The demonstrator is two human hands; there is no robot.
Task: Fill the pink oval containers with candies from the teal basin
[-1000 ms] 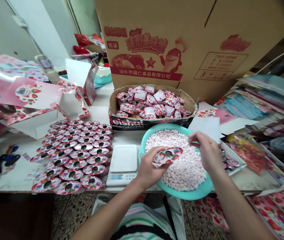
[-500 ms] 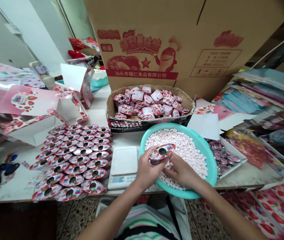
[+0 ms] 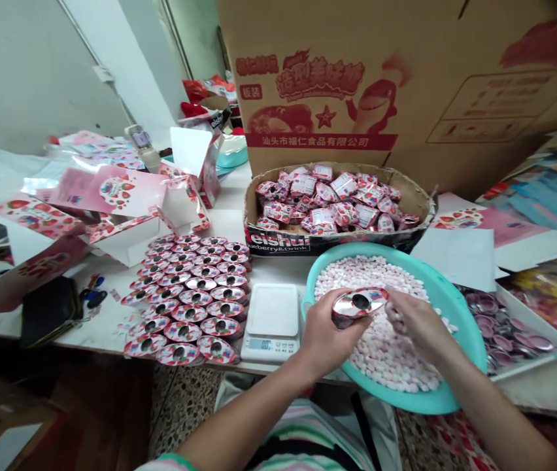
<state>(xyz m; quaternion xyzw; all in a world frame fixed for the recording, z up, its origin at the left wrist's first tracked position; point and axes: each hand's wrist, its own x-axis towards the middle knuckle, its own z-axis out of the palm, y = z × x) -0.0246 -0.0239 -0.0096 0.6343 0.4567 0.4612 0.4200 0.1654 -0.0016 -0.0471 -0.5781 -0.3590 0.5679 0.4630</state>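
Just one foil pouch [image 3: 359,303], left hand [image 3: 331,339].

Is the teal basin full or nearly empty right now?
Mostly full: the teal basin holds a deep heap of small pink-white candies, covering nearly its whole floor, with only the rim and upper wall showing.

We count two hands [image 3: 376,320], one packet [image 3: 359,304] held, one basin [image 3: 469,347], one scale [image 3: 272,314], one tray [image 3: 308,242], one carton [image 3: 322,85].

Striped top [image 3: 303,448] w/ green-trim sleeve [image 3: 168,463]
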